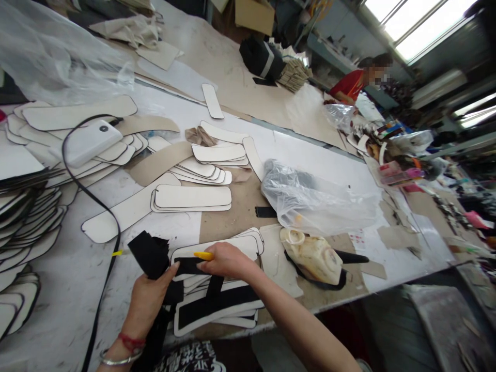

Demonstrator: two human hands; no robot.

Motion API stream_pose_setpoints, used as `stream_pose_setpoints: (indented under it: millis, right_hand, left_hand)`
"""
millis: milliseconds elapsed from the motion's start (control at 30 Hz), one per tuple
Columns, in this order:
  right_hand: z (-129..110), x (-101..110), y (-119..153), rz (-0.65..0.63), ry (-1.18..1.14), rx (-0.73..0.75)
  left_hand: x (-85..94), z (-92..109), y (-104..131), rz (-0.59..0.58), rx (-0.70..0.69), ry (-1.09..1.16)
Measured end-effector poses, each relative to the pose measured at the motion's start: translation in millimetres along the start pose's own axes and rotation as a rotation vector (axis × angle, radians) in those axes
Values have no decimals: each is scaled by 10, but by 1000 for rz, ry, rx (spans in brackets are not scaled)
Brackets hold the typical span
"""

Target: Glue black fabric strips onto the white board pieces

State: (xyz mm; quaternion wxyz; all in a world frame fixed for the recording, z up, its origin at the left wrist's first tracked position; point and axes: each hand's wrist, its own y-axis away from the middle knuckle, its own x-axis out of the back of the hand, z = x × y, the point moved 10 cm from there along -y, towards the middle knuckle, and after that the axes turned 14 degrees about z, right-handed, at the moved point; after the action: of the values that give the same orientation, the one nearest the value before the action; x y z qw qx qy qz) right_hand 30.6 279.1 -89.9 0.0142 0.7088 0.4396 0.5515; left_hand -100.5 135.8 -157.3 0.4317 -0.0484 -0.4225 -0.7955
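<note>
Head view showed the left hand (149, 294) pinching a black fabric strip (149, 254) flat against the stack of white black-edged padded panels (217, 299) at the bench (70, 289) edge, steadying it, while the right hand (225, 260), over that stack, gripped a yellow marker (203, 255).

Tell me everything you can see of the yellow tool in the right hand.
The yellow tool is a slim, smooth piece, plastic by its look; only a short pointed end shows, sticking out leftward from the closed right hand, which hides the rest. It lies almost level over a stack of white, black-edged panels, above a black strap. Whether its tip touches them cannot be told.
</note>
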Motion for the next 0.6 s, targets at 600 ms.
stream_pose_setpoints:
  millis: [600]
  right_hand:
    - [1067, 314, 670, 275, -213, -286]
  left_hand:
    - [46, 2, 12, 31, 94, 97]
